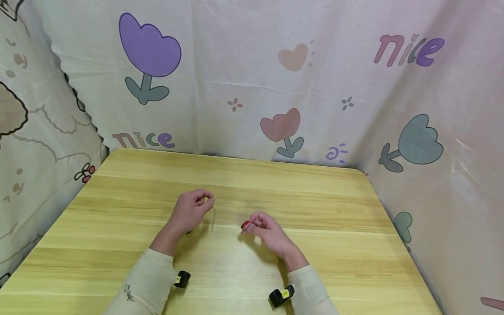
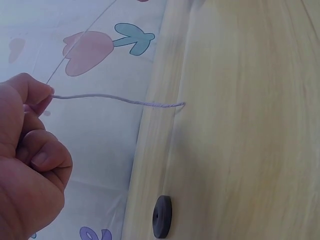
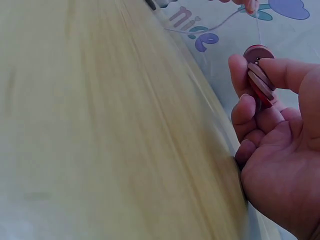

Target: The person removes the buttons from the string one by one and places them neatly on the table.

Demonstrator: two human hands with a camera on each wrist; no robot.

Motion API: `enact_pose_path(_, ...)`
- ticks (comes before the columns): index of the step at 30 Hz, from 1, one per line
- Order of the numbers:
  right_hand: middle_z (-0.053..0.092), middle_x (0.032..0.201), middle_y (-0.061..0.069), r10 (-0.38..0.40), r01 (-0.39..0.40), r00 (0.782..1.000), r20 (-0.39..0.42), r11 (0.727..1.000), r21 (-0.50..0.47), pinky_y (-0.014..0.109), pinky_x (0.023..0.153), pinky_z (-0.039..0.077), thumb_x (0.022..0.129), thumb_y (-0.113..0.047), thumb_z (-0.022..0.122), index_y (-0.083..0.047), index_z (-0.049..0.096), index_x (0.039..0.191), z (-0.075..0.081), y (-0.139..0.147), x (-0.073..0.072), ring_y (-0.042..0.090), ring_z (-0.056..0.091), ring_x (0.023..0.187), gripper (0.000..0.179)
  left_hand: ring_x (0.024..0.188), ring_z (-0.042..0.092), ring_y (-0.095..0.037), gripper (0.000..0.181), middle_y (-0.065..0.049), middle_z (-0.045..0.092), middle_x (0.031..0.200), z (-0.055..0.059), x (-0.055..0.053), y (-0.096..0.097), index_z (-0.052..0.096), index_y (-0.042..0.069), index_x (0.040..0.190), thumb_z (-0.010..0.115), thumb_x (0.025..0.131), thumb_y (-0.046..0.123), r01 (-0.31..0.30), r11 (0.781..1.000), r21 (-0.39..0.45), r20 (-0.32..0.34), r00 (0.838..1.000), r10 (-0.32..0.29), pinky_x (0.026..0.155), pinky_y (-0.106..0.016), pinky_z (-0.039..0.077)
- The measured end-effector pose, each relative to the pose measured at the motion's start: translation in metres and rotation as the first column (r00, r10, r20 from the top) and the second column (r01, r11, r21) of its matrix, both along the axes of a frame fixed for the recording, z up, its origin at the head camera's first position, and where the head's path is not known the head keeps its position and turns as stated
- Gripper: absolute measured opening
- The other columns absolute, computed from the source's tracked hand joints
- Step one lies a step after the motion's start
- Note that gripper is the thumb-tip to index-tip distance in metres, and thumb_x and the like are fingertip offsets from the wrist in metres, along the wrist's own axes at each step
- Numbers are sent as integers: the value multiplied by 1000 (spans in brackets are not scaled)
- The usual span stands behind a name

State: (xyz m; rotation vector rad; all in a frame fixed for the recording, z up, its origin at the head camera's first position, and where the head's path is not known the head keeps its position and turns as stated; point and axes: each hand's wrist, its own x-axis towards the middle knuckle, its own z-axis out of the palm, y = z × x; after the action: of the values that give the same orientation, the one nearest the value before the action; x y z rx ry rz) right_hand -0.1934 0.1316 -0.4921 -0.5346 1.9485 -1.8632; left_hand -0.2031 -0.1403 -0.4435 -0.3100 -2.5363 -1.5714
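My left hand [image 1: 193, 210] pinches a thin pale string [image 2: 117, 99] between thumb and forefinger. The string's loose end hangs from the fingertips above the table. From the same pinch, another stretch of string runs taut to the right hand's side. Opposite, my right hand [image 1: 271, 232] holds a small bunch of red and pinkish buttons [image 3: 260, 80] between thumb and fingers. The uppermost button has small holes, and the string rises from it toward the left hand. How the string passes through the others cannot be made out.
A dark round button [image 2: 162, 216] with a hole lies on the wooden table [image 1: 330, 262], mostly hidden behind the left wrist in the head view. Black wrist cameras [image 1: 281, 296] sit at both sleeves. A printed cloth [image 1: 236, 57] hangs behind the table.
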Motion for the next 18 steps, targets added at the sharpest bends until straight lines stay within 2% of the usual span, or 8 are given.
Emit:
enact_pose_path(5, 68, 103, 21, 25, -23, 998, -57, 999, 33, 36, 94, 45, 100, -4, 56, 6, 61, 108, 2, 0, 0, 38, 64, 102, 14, 53, 32, -14, 8, 3, 33, 57, 1, 0, 1, 70, 7, 92, 66, 97, 13, 5, 1000, 14, -4, 1000, -5, 71, -38, 41)
enact_pose_path(8, 67, 105, 25, 29, -26, 998, -56, 998, 57, 35, 93, 45, 101, -3, 55, 6, 65, 108, 2, -1, -1, 35, 64, 102, 16, 58, 38, -17, 6, 0, 39, 62, 1, -1, 3, 69, 9, 91, 66, 96, 10, 1, 1000, 17, -23, 1000, -1, 67, -36, 40)
enact_pose_path(13, 66, 101, 32, 15, -12, 999, -41, 996, 84, 32, 91, 46, 102, -3, 54, 15, 64, 104, 10, -3, 2, 41, 64, 103, 21, 69, 46, -23, 5, -5, 49, 77, 0, -1, 5, 68, 6, 91, 66, 95, 7, -2, 1000, 27, -46, 999, 3, 62, -33, 40)
enact_pose_path(15, 66, 92, 32, 1, 3, 999, -47, 996, 87, 34, 86, 48, 102, -3, 54, 18, 63, 100, 19, -4, 6, 45, 65, 98, 23, 72, 48, -22, 5, -6, 53, 84, 0, -1, 6, 68, 5, 92, 66, 95, 7, -1, 999, 36, -37, 999, 2, 63, -32, 42)
enact_pose_path(18, 64, 79, 24, -31, 37, 997, -72, 996, 79, 37, 77, 52, 101, -4, 55, 16, 62, 90, 30, -6, 13, 45, 66, 87, 24, 65, 51, -20, 5, -9, 59, 93, -1, 1, 7, 68, 4, 93, 65, 96, 7, 26, 994, 110, 24, 999, -28, 58, -31, 47)
